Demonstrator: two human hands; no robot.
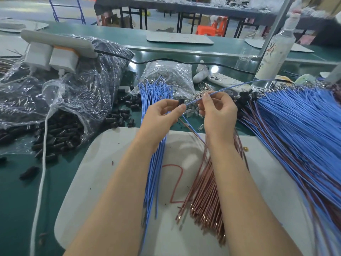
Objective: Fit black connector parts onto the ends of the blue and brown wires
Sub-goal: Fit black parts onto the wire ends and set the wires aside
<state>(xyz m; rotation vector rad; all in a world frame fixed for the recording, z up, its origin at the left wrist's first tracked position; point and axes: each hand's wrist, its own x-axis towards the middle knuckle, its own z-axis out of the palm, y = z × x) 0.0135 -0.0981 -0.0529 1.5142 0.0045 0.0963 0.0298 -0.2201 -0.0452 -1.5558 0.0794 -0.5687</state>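
Observation:
My left hand (162, 115) pinches a small black connector (181, 101) between thumb and fingers. My right hand (217, 109) pinches a single blue wire (239, 85) that arcs off to the right; its near end points at the connector. A thin brown wire (186, 126) hangs down from the connector. Below the hands, a bundle of loose blue wires (153, 163) and a bundle of brown wires (204, 200) lie on a white mat (103, 172). A large fan of blue and brown wires with black connectors on them (299, 137) spreads at the right.
A torn plastic bag spills black connectors (59, 133) at the left. A clear bag of metal terminals (171, 74) sits behind the blue bundle. A power strip (55, 50), a white cable (41, 182), a phone (228, 81) and a bottle (275, 52) stand on the green bench.

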